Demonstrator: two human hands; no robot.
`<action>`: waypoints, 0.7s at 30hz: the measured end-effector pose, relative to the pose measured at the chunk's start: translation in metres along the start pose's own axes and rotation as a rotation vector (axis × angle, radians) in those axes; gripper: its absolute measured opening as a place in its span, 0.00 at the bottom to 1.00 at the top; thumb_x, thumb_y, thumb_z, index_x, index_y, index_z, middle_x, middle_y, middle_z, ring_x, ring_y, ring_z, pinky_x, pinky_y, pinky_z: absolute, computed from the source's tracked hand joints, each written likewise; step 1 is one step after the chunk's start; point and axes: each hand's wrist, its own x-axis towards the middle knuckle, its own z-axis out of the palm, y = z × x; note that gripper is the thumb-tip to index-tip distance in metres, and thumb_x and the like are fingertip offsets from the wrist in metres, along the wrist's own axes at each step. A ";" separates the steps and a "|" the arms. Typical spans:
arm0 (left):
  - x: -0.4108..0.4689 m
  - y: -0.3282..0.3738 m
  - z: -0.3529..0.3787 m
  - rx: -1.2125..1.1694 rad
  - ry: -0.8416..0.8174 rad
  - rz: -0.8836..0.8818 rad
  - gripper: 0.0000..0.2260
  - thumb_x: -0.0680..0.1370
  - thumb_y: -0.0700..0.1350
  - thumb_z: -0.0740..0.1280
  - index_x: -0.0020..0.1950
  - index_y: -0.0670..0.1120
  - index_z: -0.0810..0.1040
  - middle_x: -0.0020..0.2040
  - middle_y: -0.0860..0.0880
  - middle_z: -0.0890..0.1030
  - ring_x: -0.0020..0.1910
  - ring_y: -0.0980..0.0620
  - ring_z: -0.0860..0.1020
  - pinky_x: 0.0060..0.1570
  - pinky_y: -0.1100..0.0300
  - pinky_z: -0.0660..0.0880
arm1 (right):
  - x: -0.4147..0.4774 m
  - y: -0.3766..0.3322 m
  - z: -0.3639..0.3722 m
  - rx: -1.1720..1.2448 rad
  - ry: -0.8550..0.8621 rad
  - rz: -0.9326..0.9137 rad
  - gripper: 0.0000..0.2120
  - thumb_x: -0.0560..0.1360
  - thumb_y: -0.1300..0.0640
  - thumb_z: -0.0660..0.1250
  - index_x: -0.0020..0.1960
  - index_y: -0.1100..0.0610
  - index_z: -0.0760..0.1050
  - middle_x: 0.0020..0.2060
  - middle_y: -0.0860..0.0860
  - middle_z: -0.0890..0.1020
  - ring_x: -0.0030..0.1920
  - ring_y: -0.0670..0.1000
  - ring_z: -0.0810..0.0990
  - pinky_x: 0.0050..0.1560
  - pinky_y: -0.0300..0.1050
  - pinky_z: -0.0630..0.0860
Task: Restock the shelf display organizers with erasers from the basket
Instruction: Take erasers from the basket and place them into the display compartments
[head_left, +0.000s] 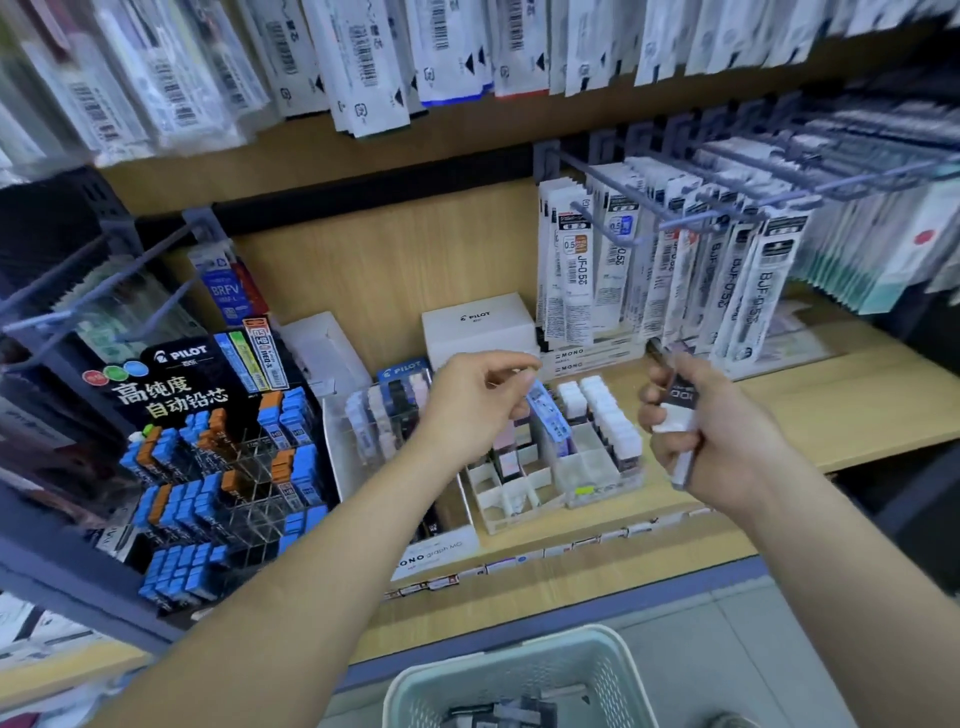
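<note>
My right hand grips a small stack of erasers with black sleeves and white ends, held above the right side of the clear display organizer. White erasers fill the organizer's right rows; several front cells hold nothing. My left hand hovers over the organizer's left part, fingers loosely curled with thumb and forefinger close together; nothing shows between them. The pale green basket sits low at the front with a few dark erasers inside.
A Pilot pencil-lead display stands at the left. White Pilot box and Mono boxes sit behind the organizers. Refill packs hang from metal hooks above right. The wooden shelf extends to the right.
</note>
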 end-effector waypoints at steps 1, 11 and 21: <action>0.006 -0.001 0.009 0.060 0.005 0.015 0.07 0.78 0.39 0.67 0.53 0.44 0.83 0.37 0.52 0.81 0.32 0.56 0.80 0.45 0.58 0.81 | -0.001 -0.002 -0.004 0.004 0.007 -0.003 0.13 0.81 0.49 0.60 0.42 0.55 0.72 0.31 0.50 0.72 0.23 0.45 0.69 0.14 0.33 0.57; 0.024 -0.025 0.050 0.652 -0.095 0.236 0.07 0.77 0.41 0.67 0.51 0.46 0.84 0.48 0.48 0.84 0.49 0.49 0.80 0.51 0.57 0.75 | -0.012 -0.011 -0.024 -0.116 0.081 -0.042 0.16 0.78 0.45 0.65 0.44 0.59 0.76 0.30 0.51 0.76 0.26 0.46 0.75 0.16 0.34 0.60; 0.026 -0.033 0.061 0.998 -0.128 0.340 0.06 0.78 0.42 0.64 0.51 0.46 0.79 0.48 0.48 0.79 0.51 0.48 0.73 0.42 0.60 0.66 | -0.013 0.002 -0.018 -0.196 0.019 0.008 0.11 0.77 0.50 0.68 0.50 0.57 0.73 0.33 0.52 0.73 0.28 0.46 0.74 0.16 0.33 0.60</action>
